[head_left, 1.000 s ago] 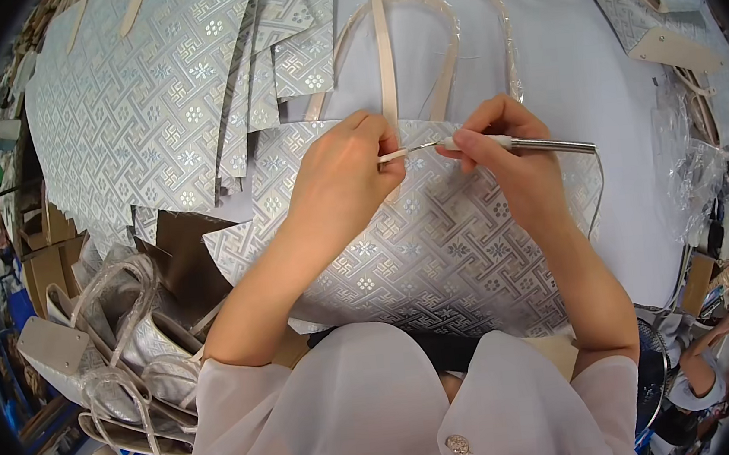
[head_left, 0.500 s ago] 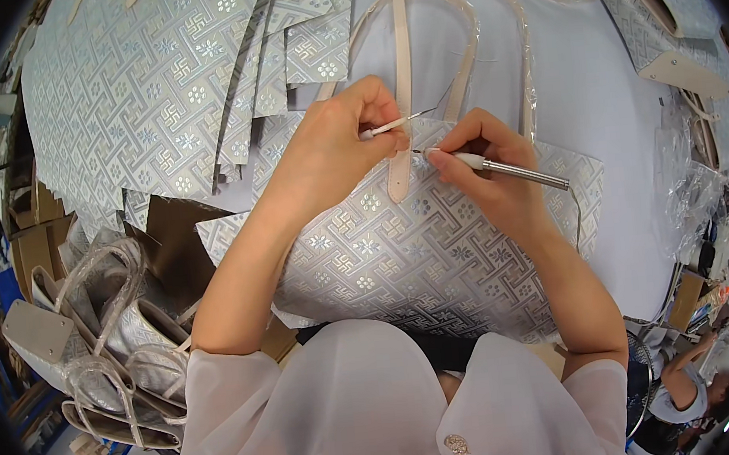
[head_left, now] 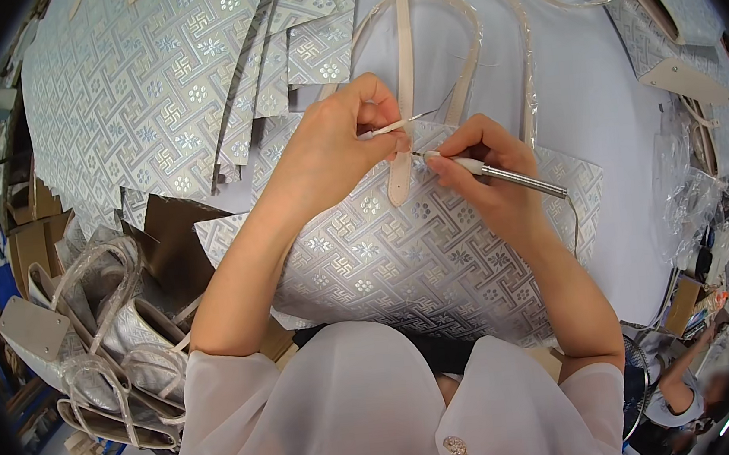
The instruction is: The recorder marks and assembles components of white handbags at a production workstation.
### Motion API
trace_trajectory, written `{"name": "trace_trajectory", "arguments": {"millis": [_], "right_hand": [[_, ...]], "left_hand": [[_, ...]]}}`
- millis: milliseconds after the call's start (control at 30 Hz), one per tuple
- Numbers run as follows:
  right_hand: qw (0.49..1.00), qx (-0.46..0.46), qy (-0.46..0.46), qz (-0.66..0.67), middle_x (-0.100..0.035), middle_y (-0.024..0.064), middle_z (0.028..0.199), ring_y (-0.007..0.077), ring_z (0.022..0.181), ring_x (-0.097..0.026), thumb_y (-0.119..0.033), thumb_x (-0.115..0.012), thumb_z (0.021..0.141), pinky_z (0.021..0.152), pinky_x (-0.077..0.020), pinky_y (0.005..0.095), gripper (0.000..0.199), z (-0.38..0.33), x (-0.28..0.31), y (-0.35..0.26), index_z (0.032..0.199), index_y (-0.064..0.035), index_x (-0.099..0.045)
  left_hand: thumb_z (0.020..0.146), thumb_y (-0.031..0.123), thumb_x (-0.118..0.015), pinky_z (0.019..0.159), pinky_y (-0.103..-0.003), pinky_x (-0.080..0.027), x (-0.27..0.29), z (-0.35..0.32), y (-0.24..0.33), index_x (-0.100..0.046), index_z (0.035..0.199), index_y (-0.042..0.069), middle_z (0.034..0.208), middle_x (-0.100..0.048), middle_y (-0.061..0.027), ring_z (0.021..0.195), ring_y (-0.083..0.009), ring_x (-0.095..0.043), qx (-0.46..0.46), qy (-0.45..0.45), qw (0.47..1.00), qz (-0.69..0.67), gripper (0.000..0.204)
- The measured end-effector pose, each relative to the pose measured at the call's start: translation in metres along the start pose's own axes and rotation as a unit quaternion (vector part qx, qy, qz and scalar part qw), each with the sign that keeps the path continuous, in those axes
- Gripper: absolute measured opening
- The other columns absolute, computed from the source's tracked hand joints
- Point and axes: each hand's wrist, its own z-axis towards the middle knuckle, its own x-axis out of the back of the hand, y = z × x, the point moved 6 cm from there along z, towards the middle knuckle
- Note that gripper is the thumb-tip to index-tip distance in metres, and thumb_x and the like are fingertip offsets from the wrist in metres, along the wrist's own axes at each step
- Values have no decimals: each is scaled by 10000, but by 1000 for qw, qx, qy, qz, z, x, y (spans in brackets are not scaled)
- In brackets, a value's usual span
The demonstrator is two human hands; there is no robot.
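My left hand (head_left: 323, 149) is closed, pinching a thin white-handled tool (head_left: 390, 127) with a fine dark tip. Its fingertips also rest at the cream strap (head_left: 400, 185), whose rounded, holed end lies over a silver-grey patterned panel (head_left: 384, 252). In my right hand (head_left: 498, 172) is a pen-shaped tool (head_left: 523, 181) with a white grip, a metal barrel and a cord trailing from its rear. I hold it like a pencil, its tip pointing left at the strap's edge, close to my left fingertips. Whether the tip touches the strap is too small to tell.
Stacked patterned panels (head_left: 153, 90) cover the table's left side. Plastic-wrapped strap loops (head_left: 526, 49) lie beyond my hands. Finished-looking bags (head_left: 114, 336) are piled at lower left. Clear plastic wrap (head_left: 685, 173) and another patterned piece (head_left: 683, 9) lie right. A person (head_left: 679, 399) is at lower right.
My right hand and the pen-shaped tool have dipped very slightly toward me. My left hand stays nearly in place at the strap.
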Motion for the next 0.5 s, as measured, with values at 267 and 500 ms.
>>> {"name": "trace_trajectory", "arguments": {"millis": [267,500], "right_hand": [[954,245,139,104,-577,79,847,148,806,-601,-45,-628,907,818,-545,305,85,-15,58,-41,947,-2,-567],[743,446,324,380,-549,45,621,165,646,-592,-8,-647,886,1024,-511,405,123,-141,225,-137,783,11,-581]], "left_hand": [[831,211,-715,685,-435,-522,-10,-12,47,-570,921,-23,777,-626,-135,812,-344,-640,-100,168,898,394,289],[870,235,-668,641,-428,-489,13,-67,177,-549,932,22,755,-610,-116,723,-353,-615,-297,221,827,423,251]]}}
